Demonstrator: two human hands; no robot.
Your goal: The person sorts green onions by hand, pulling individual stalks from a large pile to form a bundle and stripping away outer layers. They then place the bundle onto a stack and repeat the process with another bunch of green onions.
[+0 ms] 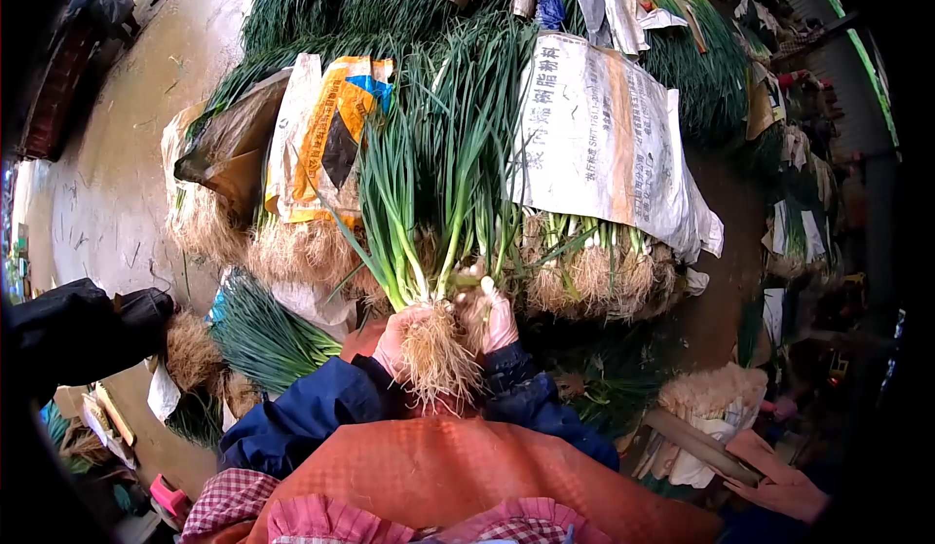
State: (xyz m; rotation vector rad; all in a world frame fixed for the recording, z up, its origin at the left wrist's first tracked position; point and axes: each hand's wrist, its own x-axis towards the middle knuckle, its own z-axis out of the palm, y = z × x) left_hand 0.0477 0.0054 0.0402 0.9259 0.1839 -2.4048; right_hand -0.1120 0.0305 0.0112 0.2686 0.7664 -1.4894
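A bunch of green onions (429, 213) stands upright in front of my body, its pale roots hanging over the orange apron (438, 466). My left hand (394, 342) is wrapped round the lower stems, just beside the roots. My right hand (500, 320) is at the bunch's right side, fingers bent against the white stem bases; part of it is hidden. Behind the bunch lie more onions, covered by a white printed sack (594, 135) on the right and an orange and white sack (326, 140) on the left.
Loose onions (268, 335) lie to the left of my left sleeve. A dark-sleeved arm (83, 335) reaches in at the far left. At lower right are a co-worker's hand (779, 481) and a wooden handle (701, 447). More onion heaps (691, 57) stand further back.
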